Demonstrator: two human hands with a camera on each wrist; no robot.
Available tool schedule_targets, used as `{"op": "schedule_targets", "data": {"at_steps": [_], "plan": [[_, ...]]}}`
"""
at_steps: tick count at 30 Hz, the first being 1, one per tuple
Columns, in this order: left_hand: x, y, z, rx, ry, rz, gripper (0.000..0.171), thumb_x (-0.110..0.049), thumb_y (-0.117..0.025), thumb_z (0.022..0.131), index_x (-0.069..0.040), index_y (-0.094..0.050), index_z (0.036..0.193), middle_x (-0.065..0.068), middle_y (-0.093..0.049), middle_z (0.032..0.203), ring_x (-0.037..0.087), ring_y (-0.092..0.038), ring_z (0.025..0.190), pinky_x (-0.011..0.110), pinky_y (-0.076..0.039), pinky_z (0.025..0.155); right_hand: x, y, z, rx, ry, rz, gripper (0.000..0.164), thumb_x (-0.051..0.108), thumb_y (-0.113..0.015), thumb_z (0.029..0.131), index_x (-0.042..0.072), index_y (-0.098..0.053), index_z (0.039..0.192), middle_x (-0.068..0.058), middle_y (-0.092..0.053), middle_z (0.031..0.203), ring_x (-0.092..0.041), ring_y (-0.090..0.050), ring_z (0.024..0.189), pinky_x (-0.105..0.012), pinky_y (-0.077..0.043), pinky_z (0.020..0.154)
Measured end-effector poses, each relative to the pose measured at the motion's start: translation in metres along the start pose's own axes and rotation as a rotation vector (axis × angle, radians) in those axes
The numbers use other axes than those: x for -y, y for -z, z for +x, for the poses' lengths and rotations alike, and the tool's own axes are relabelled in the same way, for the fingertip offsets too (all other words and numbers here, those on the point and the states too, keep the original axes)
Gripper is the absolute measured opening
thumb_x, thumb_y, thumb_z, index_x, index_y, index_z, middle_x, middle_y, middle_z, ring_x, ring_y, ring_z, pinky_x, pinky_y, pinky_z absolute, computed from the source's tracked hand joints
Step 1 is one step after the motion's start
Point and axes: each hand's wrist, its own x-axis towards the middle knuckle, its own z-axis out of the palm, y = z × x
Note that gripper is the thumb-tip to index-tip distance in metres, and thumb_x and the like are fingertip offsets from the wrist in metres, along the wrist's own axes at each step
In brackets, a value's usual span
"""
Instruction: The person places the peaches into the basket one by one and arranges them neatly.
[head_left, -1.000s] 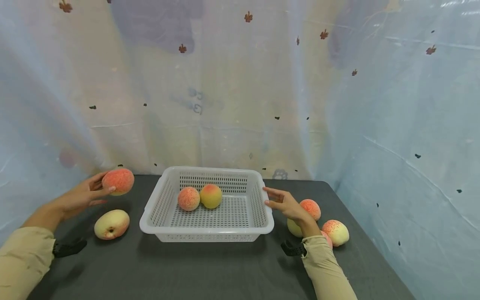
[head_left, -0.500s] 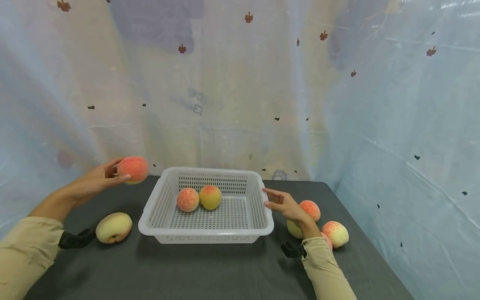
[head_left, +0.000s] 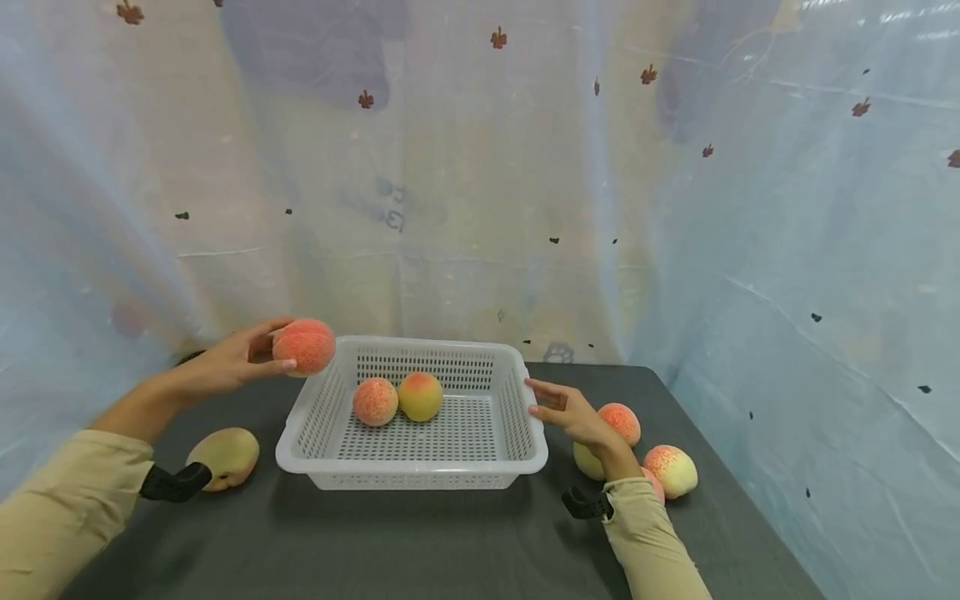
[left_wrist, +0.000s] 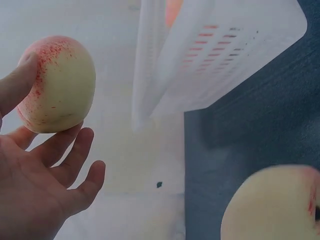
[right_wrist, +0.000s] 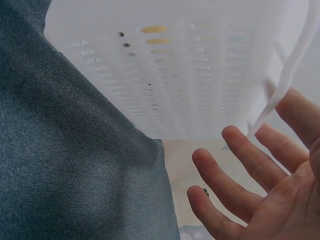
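Peach (head_left: 303,346), red above, paling to cream below: raised off the bench (head_left: 420,542) at the far left corner of the basket, which it overlaps in the head view; the left wrist view shows a gap between them. Crease runs sideways over the top; long axis roughly level, left to right.

Left hand (head_left: 232,358): thumb and nearer fingers pinching the peach at its sides, remaining fingers spread free.

Basket (head_left: 412,467), white perforated plastic, rectangular: upright on the bench, long axis left to right, mouth up. Contents: speckled peach (head_left: 375,402) and yellow peach (head_left: 421,396), side by side, left of centre.

Right hand (head_left: 572,414): fingers spread, index finger and thumb at the basket's right rim.

Outlying stock: one cream peach (head_left: 228,457) at left, beyond a black wrist strap (head_left: 177,483); four peaches (head_left: 671,471) at right, partly hidden by the right forearm.

Surface: dark grey, cloth-like, far right corner rounded.

Room: pale printed sheeting (head_left: 465,167) behind and at both sides, with leaf motifs and small dark marks.
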Motion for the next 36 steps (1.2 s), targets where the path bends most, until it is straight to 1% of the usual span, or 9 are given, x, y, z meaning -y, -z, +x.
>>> {"op": "schedule_targets", "data": {"at_steps": [1, 6, 10, 14, 17, 20, 27, 31, 36], "plan": [[-0.001, -0.002, 0.001, 0.004, 0.002, 0.001, 0.075, -0.023, -0.058, 0.104, -0.002, -0.014, 0.161, 0.030, -0.039, 0.155, 0.053, -0.039, 0.141, 0.074, -0.037, 0.103, 0.000, 0.000, 0.000, 0.000, 0.001, 0.001, 0.063, 0.016, -0.061, 0.102, -0.002, -0.033, 0.156, -0.028, -0.043, 0.155, -0.044, -0.054, 0.133, -0.049, -0.051, 0.105], [-0.002, -0.012, 0.007, 0.016, -0.036, 0.011, 0.074, -0.022, -0.058, 0.104, 0.001, -0.015, 0.160, 0.032, -0.039, 0.155, 0.055, -0.039, 0.140, 0.075, -0.036, 0.104, 0.000, 0.001, 0.001, -0.008, -0.003, -0.005, 0.063, 0.018, -0.061, 0.102, 0.000, -0.034, 0.156, -0.025, -0.044, 0.155, -0.044, -0.050, 0.137, -0.050, -0.050, 0.105], [-0.002, -0.022, 0.010, 0.024, -0.066, 0.011, 0.072, -0.020, -0.057, 0.104, 0.002, -0.015, 0.159, 0.033, -0.039, 0.155, 0.056, -0.039, 0.139, 0.075, -0.035, 0.104, -0.002, 0.001, 0.001, -0.008, -0.011, -0.010, 0.063, 0.018, -0.061, 0.102, 0.000, -0.034, 0.156, -0.026, -0.044, 0.155, -0.043, -0.054, 0.134, -0.049, -0.051, 0.105], [-0.001, -0.032, 0.012, 0.009, -0.107, 0.020, 0.070, -0.020, -0.059, 0.103, 0.002, -0.021, 0.157, 0.033, -0.041, 0.152, 0.058, -0.041, 0.136, 0.076, -0.039, 0.099, -0.003, 0.001, 0.001, -0.008, -0.009, -0.009, 0.063, 0.017, -0.061, 0.102, -0.001, -0.034, 0.156, -0.026, -0.045, 0.154, -0.043, -0.056, 0.132, -0.048, -0.051, 0.104], [0.001, -0.039, 0.013, 0.002, -0.114, 0.023, 0.069, -0.020, -0.061, 0.101, 0.002, -0.024, 0.156, 0.033, -0.041, 0.152, 0.059, -0.041, 0.136, 0.078, -0.037, 0.098, -0.003, 0.000, 0.001, -0.009, -0.005, -0.007, 0.063, 0.016, -0.061, 0.102, 0.000, -0.034, 0.156, -0.025, -0.046, 0.154, -0.043, -0.053, 0.135, -0.049, -0.051, 0.105], [0.004, -0.045, 0.014, 0.012, -0.108, 0.027, 0.072, -0.021, -0.062, 0.100, 0.003, -0.024, 0.156, 0.032, -0.042, 0.152, 0.057, -0.043, 0.135, 0.080, -0.034, 0.099, -0.004, 0.000, 0.002, -0.009, -0.003, -0.008, 0.062, 0.017, -0.061, 0.102, 0.000, -0.034, 0.156, -0.025, -0.045, 0.154, -0.043, -0.050, 0.138, -0.050, -0.050, 0.105], [0.008, -0.054, 0.014, 0.039, -0.115, 0.064, 0.073, -0.023, -0.065, 0.099, 0.004, -0.027, 0.155, 0.030, -0.046, 0.149, 0.051, -0.050, 0.129, 0.080, -0.033, 0.099, -0.006, -0.002, 0.003, -0.001, -0.001, -0.003, 0.062, 0.017, -0.061, 0.102, 0.000, -0.034, 0.156, -0.026, -0.045, 0.154, -0.044, -0.050, 0.138, -0.049, -0.050, 0.105], [0.009, -0.056, 0.015, 0.032, -0.113, 0.088, 0.074, -0.024, -0.068, 0.097, 0.002, -0.029, 0.155, 0.029, -0.045, 0.150, 0.050, -0.047, 0.131, 0.081, -0.030, 0.099, -0.006, -0.002, 0.003, -0.002, 0.010, -0.012, 0.063, 0.018, -0.061, 0.102, 0.000, -0.035, 0.156, -0.025, -0.046, 0.154, -0.043, -0.051, 0.137, -0.051, -0.050, 0.106], [0.008, -0.061, 0.017, 0.042, -0.121, 0.066, 0.074, -0.023, -0.071, 0.096, 0.000, -0.032, 0.154, 0.030, -0.039, 0.155, 0.057, -0.036, 0.140, 0.083, -0.023, 0.102, -0.006, 0.000, 0.003, -0.005, 0.019, -0.006, 0.062, 0.015, -0.062, 0.102, -0.001, -0.035, 0.155, -0.026, -0.044, 0.154, -0.044, -0.052, 0.136, -0.051, -0.049, 0.106]]}}
